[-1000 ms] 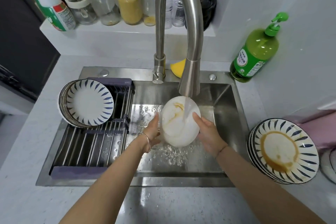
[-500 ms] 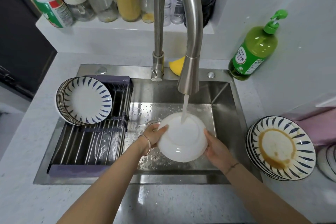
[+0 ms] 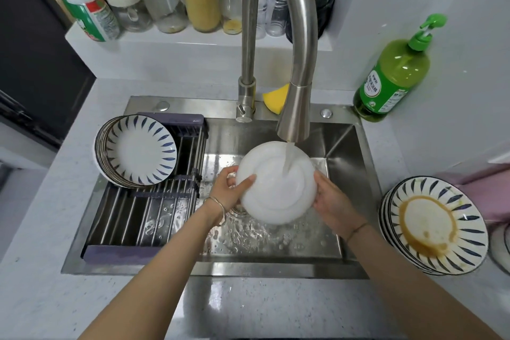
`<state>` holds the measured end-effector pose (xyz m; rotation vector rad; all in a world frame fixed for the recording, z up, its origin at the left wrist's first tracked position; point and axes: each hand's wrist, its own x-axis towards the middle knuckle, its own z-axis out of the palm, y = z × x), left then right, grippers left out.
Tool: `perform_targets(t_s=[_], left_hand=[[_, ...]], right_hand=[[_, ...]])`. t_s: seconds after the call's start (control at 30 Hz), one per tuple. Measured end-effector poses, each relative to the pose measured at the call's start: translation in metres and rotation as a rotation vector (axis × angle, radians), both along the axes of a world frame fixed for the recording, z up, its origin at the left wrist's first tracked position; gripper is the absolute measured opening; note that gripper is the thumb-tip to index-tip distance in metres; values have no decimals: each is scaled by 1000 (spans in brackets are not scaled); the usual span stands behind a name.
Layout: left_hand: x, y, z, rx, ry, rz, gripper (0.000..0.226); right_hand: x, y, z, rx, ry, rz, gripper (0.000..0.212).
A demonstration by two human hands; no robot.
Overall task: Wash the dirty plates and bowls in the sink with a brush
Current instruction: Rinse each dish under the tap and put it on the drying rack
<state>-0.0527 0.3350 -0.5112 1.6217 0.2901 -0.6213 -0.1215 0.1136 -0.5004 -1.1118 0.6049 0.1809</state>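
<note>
A white bowl point(image 3: 273, 190) is held over the sink point(image 3: 342, 143) with its underside up, and water from the faucet point(image 3: 292, 107) runs onto it. My left hand point(image 3: 230, 192) grips its left rim, thumb on the outer surface. My right hand point(image 3: 329, 203) holds its right rim. A stack of dirty blue-striped plates point(image 3: 433, 226) with brown stains sits on the counter at the right. Clean striped plates point(image 3: 138, 150) lean on the drying rack point(image 3: 143, 215) over the sink's left side. No brush is in either hand.
A green dish soap bottle point(image 3: 392, 77) stands at the back right. A yellow sponge point(image 3: 276, 98) lies behind the faucet. Jars and a spray bottle point(image 3: 85, 8) line the shelf behind. A pink cloth point(image 3: 488, 190) lies at the far right.
The bowl showed a brown-stained inside a second ago; it has been turned over, so its underside now takes the stream. Both hands kept hold of it.
</note>
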Motion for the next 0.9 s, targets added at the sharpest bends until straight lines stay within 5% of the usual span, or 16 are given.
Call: perform_targets(t_s=[0.2,0.47,0.77,0.9], left_hand=[[-6,13,-5,85,113,-122,50],[-25,-14,-3,-60,222,-164,50],[-4,-27,22,-117,195,-198,53],[-4,-25,28,-194,301,-227,56]], right_hand=[[9,9,9,-61,22,37,29],[-14,-23,9,-181,116,22,32],[-23,-25,35,-53,-45,16,28],[-18,3,46,-348,-161,87,20]])
